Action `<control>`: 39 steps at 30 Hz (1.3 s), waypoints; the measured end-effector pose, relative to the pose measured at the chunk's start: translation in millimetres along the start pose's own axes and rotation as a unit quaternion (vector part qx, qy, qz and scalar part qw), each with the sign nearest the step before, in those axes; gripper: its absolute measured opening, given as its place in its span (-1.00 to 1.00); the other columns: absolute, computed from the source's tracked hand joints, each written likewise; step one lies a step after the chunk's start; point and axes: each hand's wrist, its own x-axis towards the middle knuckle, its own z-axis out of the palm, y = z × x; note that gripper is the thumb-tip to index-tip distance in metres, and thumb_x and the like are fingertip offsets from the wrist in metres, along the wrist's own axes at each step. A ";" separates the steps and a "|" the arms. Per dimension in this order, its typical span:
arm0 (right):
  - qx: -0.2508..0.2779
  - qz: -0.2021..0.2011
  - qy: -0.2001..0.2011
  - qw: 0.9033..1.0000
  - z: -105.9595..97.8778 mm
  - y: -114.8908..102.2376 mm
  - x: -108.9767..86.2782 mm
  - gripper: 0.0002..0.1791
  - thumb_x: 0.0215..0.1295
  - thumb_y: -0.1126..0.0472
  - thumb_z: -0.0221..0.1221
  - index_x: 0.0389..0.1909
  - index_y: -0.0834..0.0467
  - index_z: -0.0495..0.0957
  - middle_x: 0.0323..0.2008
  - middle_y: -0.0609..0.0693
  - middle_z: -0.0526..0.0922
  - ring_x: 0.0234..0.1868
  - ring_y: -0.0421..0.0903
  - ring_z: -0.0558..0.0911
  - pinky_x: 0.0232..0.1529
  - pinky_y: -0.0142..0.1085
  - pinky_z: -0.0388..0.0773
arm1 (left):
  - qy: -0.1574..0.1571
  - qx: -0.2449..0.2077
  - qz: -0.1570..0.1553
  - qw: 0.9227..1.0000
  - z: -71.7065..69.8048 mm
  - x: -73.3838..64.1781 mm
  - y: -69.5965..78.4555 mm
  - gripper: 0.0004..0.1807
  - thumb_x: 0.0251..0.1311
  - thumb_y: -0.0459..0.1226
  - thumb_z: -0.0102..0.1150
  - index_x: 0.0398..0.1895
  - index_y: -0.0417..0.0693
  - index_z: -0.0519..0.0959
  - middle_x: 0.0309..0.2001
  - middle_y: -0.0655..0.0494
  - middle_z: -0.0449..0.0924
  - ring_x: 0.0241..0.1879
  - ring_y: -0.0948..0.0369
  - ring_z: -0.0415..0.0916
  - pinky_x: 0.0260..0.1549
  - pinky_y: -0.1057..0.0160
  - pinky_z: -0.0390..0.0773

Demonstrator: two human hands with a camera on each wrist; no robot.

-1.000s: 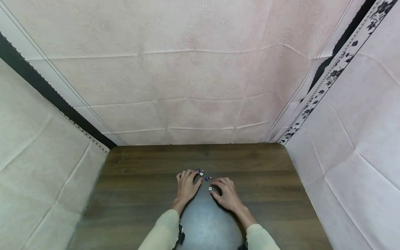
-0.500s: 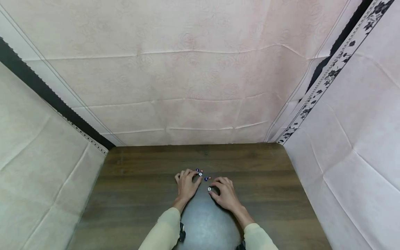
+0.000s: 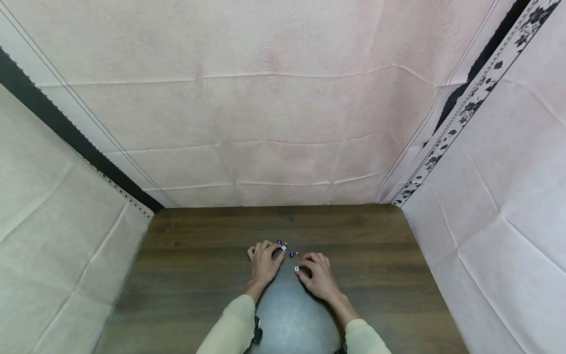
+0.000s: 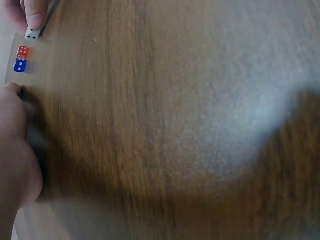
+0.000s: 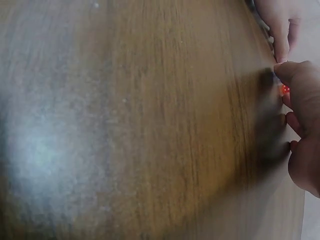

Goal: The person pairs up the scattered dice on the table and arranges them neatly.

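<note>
Both hands are low over the wooden table in the head view. My left hand (image 3: 264,263) has its thumb and index finger at opposite sides of a white die (image 3: 284,248), pinching it. My right hand (image 3: 319,276) pinches another white die (image 3: 297,269) between thumb and index fingertips. The left wrist view shows this white die (image 4: 32,34) with dark pips under the right fingertips. Between the hands a blue die (image 3: 292,254) touches or nearly touches a red die (image 3: 297,253). Just beyond the left fingertips are a second blue die (image 3: 279,242) and a second red die (image 3: 285,243).
The brown wood-grain table (image 3: 199,285) reaches back to a hanging pale cloth (image 3: 283,123). More cloth hangs along the left (image 3: 66,236) and right sides (image 3: 499,206). Dark bands on the wrists show below the pale sleeves (image 3: 236,319).
My right thumb and index finger have drawn slightly closer around the white die. My left hand and the dice near it look almost unmoved; the head view has shifted a little.
</note>
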 end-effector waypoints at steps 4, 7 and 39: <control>0.006 -0.016 0.010 1.000 -0.8 -2.4 -4.9 -0.84 0.34 0.20 0.60 -0.11 0.09 0.88 0.00 0.03 0.82 0.09 0.06 0.69 0.28 0.25 0.53 | -0.003 -0.001 -0.002 1.000 0.8 -1.5 -0.8 -0.76 0.34 -0.12 0.61 -0.02 0.01 0.89 -0.12 0.04 0.76 -0.12 -0.02 0.56 0.21 -0.30 0.22; 0.015 -0.023 0.005 1.000 -2.5 -5.0 -9.0 -0.85 0.38 0.18 0.58 -0.10 0.08 0.88 0.01 0.03 0.82 0.10 0.07 0.69 0.30 0.26 0.53 | -0.006 0.003 -0.004 1.000 -1.0 -0.9 0.8 -0.76 0.35 -0.12 0.61 -0.02 0.01 0.89 -0.12 0.04 0.76 -0.11 -0.03 0.56 0.21 -0.30 0.23; 0.036 -0.030 0.034 0.998 15.2 -19.9 -28.2 -0.85 0.30 0.24 0.63 -0.16 0.07 0.87 -0.03 0.03 0.80 0.14 0.08 0.68 0.28 0.20 0.47 | -0.053 0.028 -0.019 0.998 -16.0 3.5 9.4 -0.76 0.43 -0.09 0.55 0.05 0.07 0.87 -0.05 0.04 0.78 -0.04 -0.04 0.60 0.27 -0.32 0.29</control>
